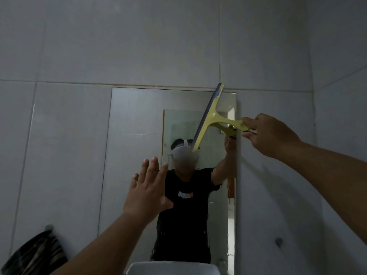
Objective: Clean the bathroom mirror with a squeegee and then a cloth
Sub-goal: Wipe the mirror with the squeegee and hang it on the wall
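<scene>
The bathroom mirror [137,135] is a tall rectangle with no frame, fixed flat on a wall of pale grey tiles. Its top edge sits just under a line between the tiles. The glass is streaky and wet low down.

The squeegee [213,118] is yellow-green and shaped like a T. Its long head has a dark blue rubber blade along one edge. The head is tilted, with its top end at the mirror's top right corner and its lower end nearer the middle of the glass. The handle points out to the right.

A dark striped cloth [34,253] hangs from a round hook on the wall, low and to the left of the mirror.
</scene>
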